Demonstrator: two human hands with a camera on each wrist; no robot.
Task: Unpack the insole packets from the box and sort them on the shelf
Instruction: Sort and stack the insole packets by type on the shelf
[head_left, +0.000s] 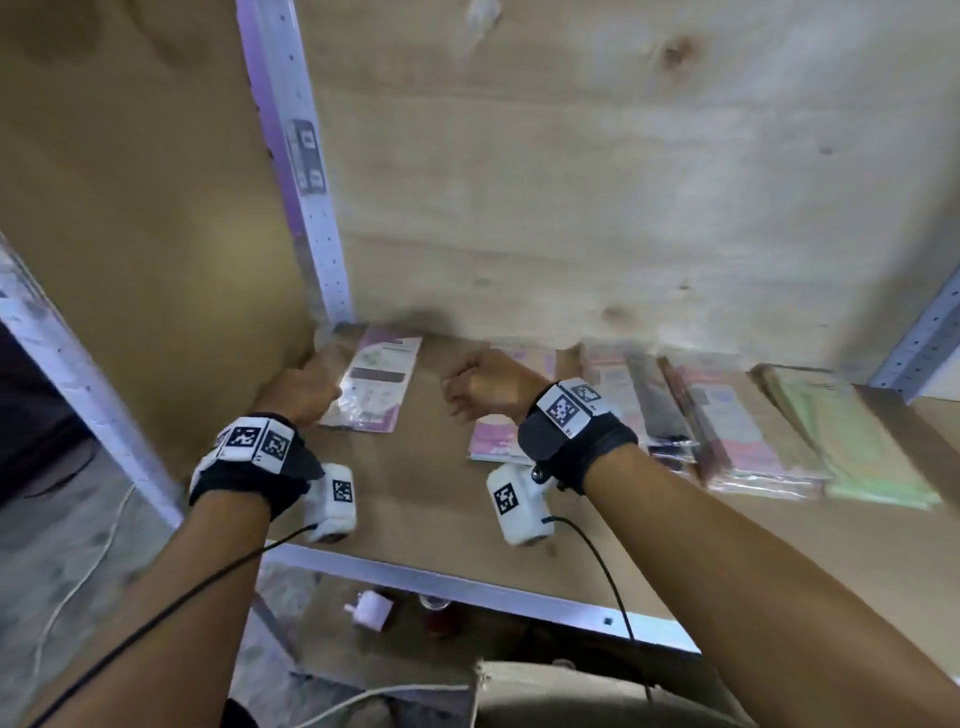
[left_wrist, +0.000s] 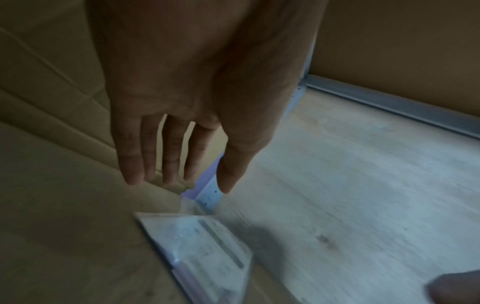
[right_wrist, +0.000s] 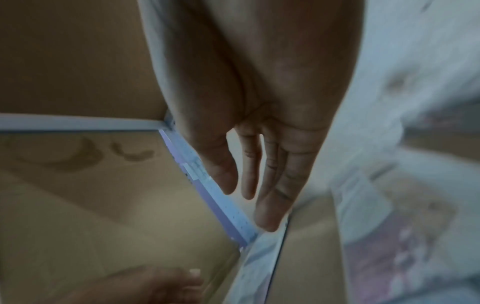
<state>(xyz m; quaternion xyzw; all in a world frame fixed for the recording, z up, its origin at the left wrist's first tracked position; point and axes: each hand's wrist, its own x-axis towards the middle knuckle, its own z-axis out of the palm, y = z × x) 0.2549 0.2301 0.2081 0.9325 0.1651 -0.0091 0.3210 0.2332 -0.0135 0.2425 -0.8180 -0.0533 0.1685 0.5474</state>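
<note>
A white and purple insole packet (head_left: 374, 384) lies flat at the shelf's back left corner, also in the left wrist view (left_wrist: 202, 251). My left hand (head_left: 306, 387) hovers at its left edge with fingers (left_wrist: 132, 164) straight and holds nothing. My right hand (head_left: 483, 387) hangs over a pink packet (head_left: 493, 436), fingers (right_wrist: 272, 195) straight and bare. To the right lie further stacks: a pink and dark one (head_left: 644, 405), a pink one (head_left: 737, 431) and a green one (head_left: 852, 441). No box shows in any view.
The brown shelf board (head_left: 441, 499) has a metal front rail (head_left: 467, 582) and a perforated upright (head_left: 306, 182) at the back left corner. A brown side panel (head_left: 156, 234) closes the left, a plywood wall the back. A white plug (head_left: 371, 610) lies below.
</note>
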